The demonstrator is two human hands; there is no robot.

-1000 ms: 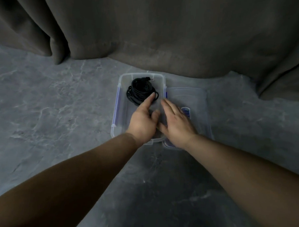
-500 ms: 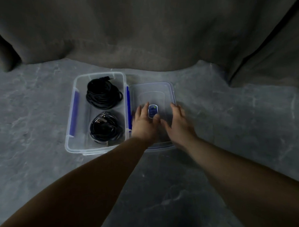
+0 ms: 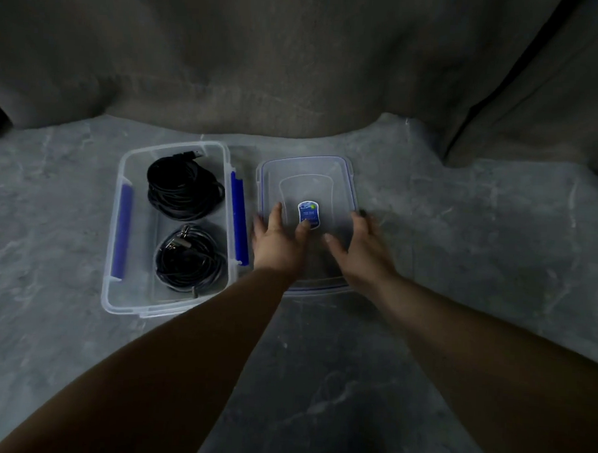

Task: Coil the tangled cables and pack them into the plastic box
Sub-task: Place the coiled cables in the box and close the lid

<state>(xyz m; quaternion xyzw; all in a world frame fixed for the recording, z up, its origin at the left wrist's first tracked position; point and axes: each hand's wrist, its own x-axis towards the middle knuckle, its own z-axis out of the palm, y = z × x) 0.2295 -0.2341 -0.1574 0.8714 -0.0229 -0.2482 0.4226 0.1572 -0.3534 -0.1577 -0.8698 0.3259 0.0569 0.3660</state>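
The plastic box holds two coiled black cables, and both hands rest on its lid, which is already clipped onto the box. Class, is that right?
Not quite. The head view shows the lid lying on the floor to the right of the open plastic box. The two coiled black cables and both hands, left and right, are as stated.

grey marbled floor [image 3: 461, 250] – dim light; heavy brown-grey curtain [image 3: 298, 62] draped along back, hem resting on floor

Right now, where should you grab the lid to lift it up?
Best guess: by its two long edges, one hand per side, coming from above. The lid lies flat beside the box, and the left hand and right hand already rest spread near those edges. It looks too wide for one hand.
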